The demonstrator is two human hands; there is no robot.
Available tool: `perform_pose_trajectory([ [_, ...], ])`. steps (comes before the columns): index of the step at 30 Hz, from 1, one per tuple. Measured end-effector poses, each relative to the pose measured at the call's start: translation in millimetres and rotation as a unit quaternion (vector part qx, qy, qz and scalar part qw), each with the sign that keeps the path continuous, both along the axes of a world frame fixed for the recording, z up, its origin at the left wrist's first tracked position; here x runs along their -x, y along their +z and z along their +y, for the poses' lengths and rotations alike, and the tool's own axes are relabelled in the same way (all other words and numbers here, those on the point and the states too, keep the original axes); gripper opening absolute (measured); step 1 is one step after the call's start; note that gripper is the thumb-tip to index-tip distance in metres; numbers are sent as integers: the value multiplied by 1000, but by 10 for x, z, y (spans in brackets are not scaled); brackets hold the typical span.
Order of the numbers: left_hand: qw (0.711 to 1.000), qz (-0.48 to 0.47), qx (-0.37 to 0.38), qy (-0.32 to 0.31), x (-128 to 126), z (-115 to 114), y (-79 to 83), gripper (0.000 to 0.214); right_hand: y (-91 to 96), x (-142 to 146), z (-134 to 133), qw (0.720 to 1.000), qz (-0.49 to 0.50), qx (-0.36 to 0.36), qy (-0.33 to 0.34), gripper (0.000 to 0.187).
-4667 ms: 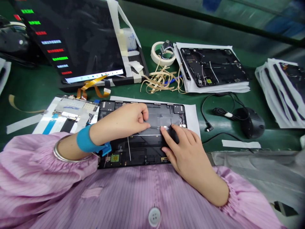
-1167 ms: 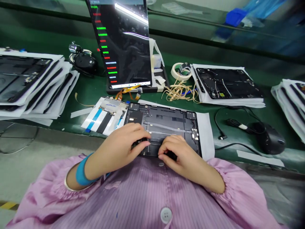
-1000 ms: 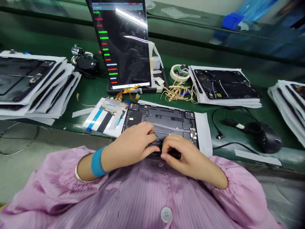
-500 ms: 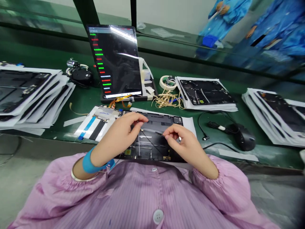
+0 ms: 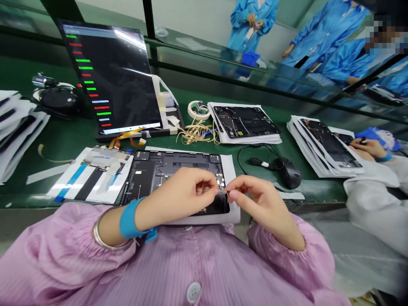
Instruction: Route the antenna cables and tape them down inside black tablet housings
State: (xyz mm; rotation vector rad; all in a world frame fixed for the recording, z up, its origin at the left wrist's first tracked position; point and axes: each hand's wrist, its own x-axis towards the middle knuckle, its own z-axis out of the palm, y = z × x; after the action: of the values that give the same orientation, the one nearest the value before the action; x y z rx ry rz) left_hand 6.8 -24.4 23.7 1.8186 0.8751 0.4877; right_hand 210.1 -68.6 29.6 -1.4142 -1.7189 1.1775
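A black tablet housing [image 5: 183,158] lies on a white sheet [image 5: 235,170] at the bench's front edge, its inner parts and thin wires facing up. My left hand [image 5: 191,191] reaches across the housing, thumb and fingertips pinched near its right edge. What these fingers hold, if anything, is too small to make out. My right hand [image 5: 261,202] is closed in a pinch just beside them, at the housing's right edge. Something tiny seems to be between its fingertips, but I cannot name it. A blue wrist band [image 5: 132,219] circles my left wrist.
Behind stands a lit screen [image 5: 117,80], with a circuit board [image 5: 103,158] on ribbon cables before it. Rubber bands [image 5: 196,132], a tape roll [image 5: 193,109], stacked housings [image 5: 247,121] and a mouse [image 5: 288,172] lie rightward. A co-worker's hand [image 5: 369,148] is at the far right.
The view has swung right, bringing a co-worker's arm into sight. My hands have come together at the housing's right edge; before, they were apart over its middle.
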Motion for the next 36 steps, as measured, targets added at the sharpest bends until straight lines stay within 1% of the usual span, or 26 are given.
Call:
perform_pose_trajectory([
  [1, 999, 13, -34, -1, -2, 3, 11, 14, 13, -14, 1, 1000, 4, 27, 10, 10],
  [3, 996, 26, -87, 5, -6, -7, 15, 12, -14, -12, 15, 995, 50, 81, 24, 7],
  [5, 989, 20, -140, 40, -9, -53, -3, 9, -92, 23, 25, 986, 115, 118, 20, 6],
  [6, 983, 12, -174, 63, -9, -89, -17, 9, -137, 50, 24, 982, 142, 125, 10, 6],
  [7, 974, 4, -213, 81, -7, -131, -31, 10, -179, 82, 18, 979, 163, 121, -4, 6],
  [9, 953, -5, -289, 95, 0, -223, -51, 12, -243, 154, -8, 981, 171, 86, -34, 6],
  [11, 933, 5, -345, 102, 12, -302, -55, 14, -268, 227, -42, 989, 135, 26, -47, 5],
  [13, 925, 30, -362, 113, 27, -349, -43, 14, -264, 289, -72, 995, 76, -40, -52, 6],
  [15, 931, 54, -342, 113, 46, -358, -25, 15, -255, 331, -90, 994, 33, -85, -54, 8],
  [16, 939, 61, -322, 110, 57, -349, -16, 16, -255, 345, -94, 994, 24, -96, -55, 8],
  [18, 954, 68, -271, 111, 79, -316, -4, 17, -266, 361, -94, 994, 22, -96, -56, 8],
  [21, 973, 63, -186, 121, 108, -259, 4, 17, -295, 372, -90, 995, 30, -75, -53, 8],
  [24, 986, 44, -113, 117, 121, -233, 17, 17, -313, 387, -90, 995, 35, -71, -53, 9],
  [29, 989, 48, -63, 122, 130, -185, 53, 15, -302, 382, -109, 994, 9, -97, -51, 8],
  [32, 985, 81, -38, 146, 188, -47, 11, 12, -280, 243, -150, 994, -17, -105, -25, 7],
  [36, 972, 145, -28, 180, 377, 202, -146, 11, -251, -138, -282, 995, -36, -55, 75, 12],
])
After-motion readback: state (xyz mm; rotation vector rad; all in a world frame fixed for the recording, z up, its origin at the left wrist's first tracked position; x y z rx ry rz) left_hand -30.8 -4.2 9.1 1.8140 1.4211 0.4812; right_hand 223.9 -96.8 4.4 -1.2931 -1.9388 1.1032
